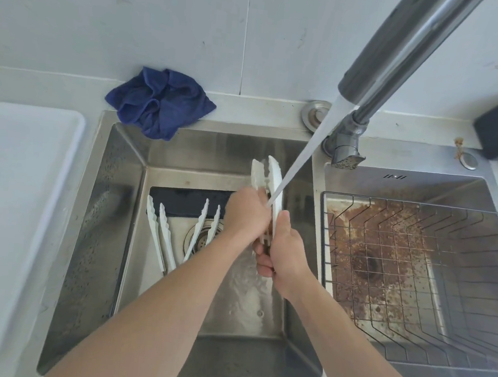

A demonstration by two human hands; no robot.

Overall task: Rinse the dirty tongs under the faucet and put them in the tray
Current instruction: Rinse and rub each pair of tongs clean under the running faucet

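Over the left sink basin (pixel 112 205), a pair of white tongs (pixel 268 175) is being held up under the stream from the faucet (pixel 407 51), so the rinsing step looks to be what's in hand right now. Water (pixel 303 151) is landing right about where the two arms of the tongs meet the hands.

Grip-wise: the hinge end is wrapped by the right hand (pixel 284 252), fingers curled around it, thumb laid up along one arm. The left hand (pixel 247 209) is closed around the middle of the tongs, fingers hidden on the far side, so whether it's rubbing or just steadying can't be told. The serrated tips stick out above both hands, pointing away toward the back wall, slightly spread.

Two more pairs of tongs (pixel 158 234) are lying on the basin floor by the drain (pixel 203 238), so probably more rinsing is left after this one.

Next, the rinsed pair would need to be carried well over to the left, to the white tray (pixel 72 147) on the counter, clearing the basin rim. One hand should be enough for that. Wet plastic could be slippery, so a firm hold is probably wanted.
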